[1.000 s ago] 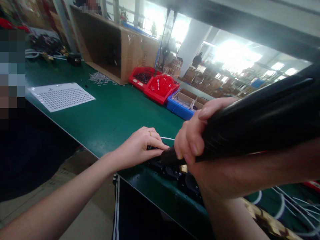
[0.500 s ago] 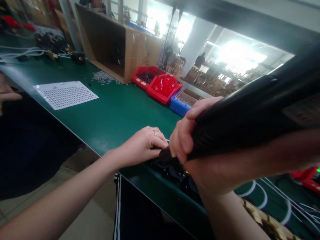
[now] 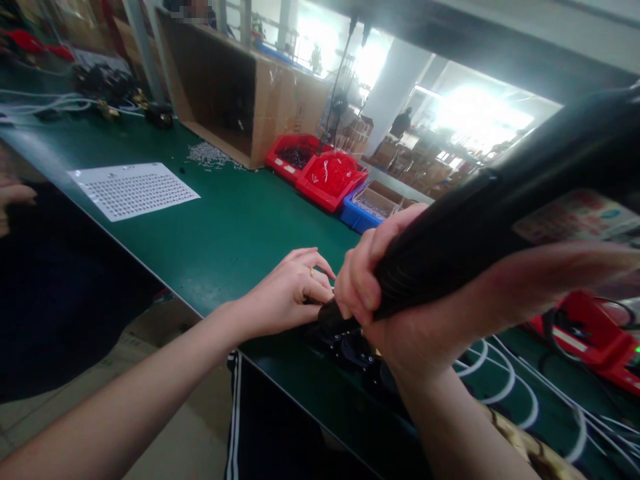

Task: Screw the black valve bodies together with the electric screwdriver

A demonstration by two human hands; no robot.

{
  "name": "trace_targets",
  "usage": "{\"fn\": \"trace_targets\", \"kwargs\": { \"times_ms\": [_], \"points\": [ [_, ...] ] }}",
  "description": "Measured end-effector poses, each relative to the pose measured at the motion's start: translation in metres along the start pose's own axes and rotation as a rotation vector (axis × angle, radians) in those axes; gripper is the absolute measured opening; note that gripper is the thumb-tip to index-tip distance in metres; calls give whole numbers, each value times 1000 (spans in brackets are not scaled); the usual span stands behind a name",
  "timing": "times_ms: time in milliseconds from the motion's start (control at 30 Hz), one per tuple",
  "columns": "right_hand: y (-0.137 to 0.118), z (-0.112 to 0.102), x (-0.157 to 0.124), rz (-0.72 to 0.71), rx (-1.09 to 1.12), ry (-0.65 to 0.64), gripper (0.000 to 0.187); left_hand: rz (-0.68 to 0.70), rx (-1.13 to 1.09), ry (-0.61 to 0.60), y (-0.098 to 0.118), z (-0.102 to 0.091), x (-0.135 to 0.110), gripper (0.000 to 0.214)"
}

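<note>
My right hand (image 3: 395,300) is wrapped round a long black power screwdriver (image 3: 495,213) that slants down to the left, its tip over small black parts (image 3: 350,343) at the near edge of the green bench (image 3: 225,233). My left hand (image 3: 287,290), with a ring on one finger, rests on the bench beside the tool's tip, fingers curled down onto a small black part that is mostly hidden beneath them.
A printed white sheet (image 3: 133,190) lies to the left. Behind stand an open cardboard box (image 3: 240,93), two red bins (image 3: 320,170) and a blue bin (image 3: 370,203). White cables (image 3: 505,380) and a red device (image 3: 590,330) lie at right. Another person's hand (image 3: 13,197) shows at far left.
The screwdriver and my right hand have shifted slightly left and tilted steeper. My left hand's fingers have lifted and spread a little. The view has panned right, revealing the red device.
</note>
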State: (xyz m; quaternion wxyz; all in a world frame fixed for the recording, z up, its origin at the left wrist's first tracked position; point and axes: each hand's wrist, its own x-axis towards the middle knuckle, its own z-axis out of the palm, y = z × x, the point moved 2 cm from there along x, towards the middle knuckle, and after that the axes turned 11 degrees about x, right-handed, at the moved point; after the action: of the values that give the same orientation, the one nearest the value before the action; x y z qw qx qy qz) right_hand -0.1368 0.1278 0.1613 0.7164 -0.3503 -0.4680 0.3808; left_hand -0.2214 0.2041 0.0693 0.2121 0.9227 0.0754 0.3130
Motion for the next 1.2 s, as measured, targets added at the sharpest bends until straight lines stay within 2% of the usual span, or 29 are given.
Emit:
{"fn": "trace_targets", "kwargs": {
  "times_ms": [100,200,367,433,633,933,1200],
  "points": [
    [3,-5,-2,-55,102,-6,70,-31,20,-48,-3,1,-5,21],
    [4,-6,-3,-72,204,5,72,-51,-91,-60,-7,-3,-14,13],
    [8,0,-5,-64,233,15,70,-260,-312,113,-14,-14,-32,21],
    [7,3,-4,-57,215,21,69,-303,-360,133,-15,-14,-36,22],
    [1,4,-2,-9,208,19,67,-294,-399,154,-10,-6,-36,15],
    [-1,3,-3,-42,157,18,67,-301,-404,143,-5,-8,-33,8],
    [1,3,-5,-69,185,20,67,-330,-417,95,-11,-5,-35,21]
  ]
}}
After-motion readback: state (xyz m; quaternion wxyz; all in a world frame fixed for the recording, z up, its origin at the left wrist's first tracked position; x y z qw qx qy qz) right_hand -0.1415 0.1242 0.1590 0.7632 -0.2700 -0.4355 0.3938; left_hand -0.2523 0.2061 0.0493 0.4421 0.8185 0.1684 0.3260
